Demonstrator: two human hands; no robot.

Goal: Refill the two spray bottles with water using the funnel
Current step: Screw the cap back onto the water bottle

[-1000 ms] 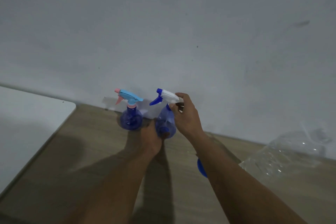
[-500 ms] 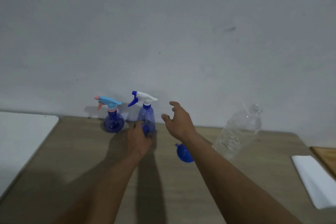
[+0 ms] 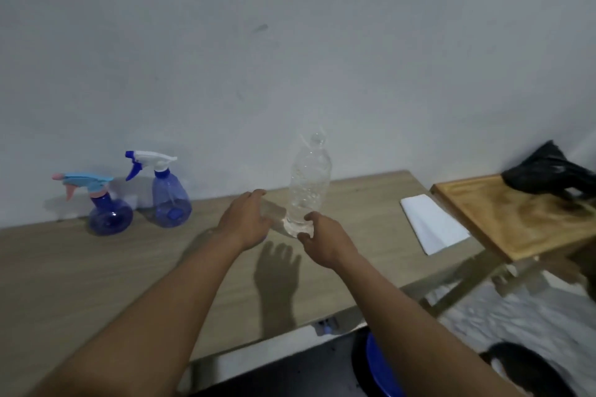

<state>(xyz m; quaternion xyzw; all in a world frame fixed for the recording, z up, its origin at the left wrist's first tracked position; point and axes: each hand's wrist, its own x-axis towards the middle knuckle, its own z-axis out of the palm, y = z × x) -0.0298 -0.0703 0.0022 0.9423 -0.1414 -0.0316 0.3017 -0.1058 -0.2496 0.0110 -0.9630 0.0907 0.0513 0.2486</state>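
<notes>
Two blue spray bottles stand at the back left of the wooden table (image 3: 96, 267): one round with a light-blue and pink trigger head (image 3: 109, 216), one taller with a white and blue head (image 3: 169, 200). Both have their heads on. A clear plastic water bottle (image 3: 309, 180) stands upright mid-table. My right hand (image 3: 322, 242) has thumb and fingers closed on its base. My left hand (image 3: 245, 222) is open just left of the bottle, not touching it. The funnel is not in sight.
A folded white cloth (image 3: 432, 226) lies at the table's right end. Beyond it a wooden board (image 3: 516, 219) carries a black bag (image 3: 548, 171). A blue round object (image 3: 380, 364) sits on the floor under the table's front edge.
Both hands left the white-headed spray bottle and moved right to the water bottle. My view swung right, bringing the cloth and board into sight. The blue funnel seen earlier is no longer visible.
</notes>
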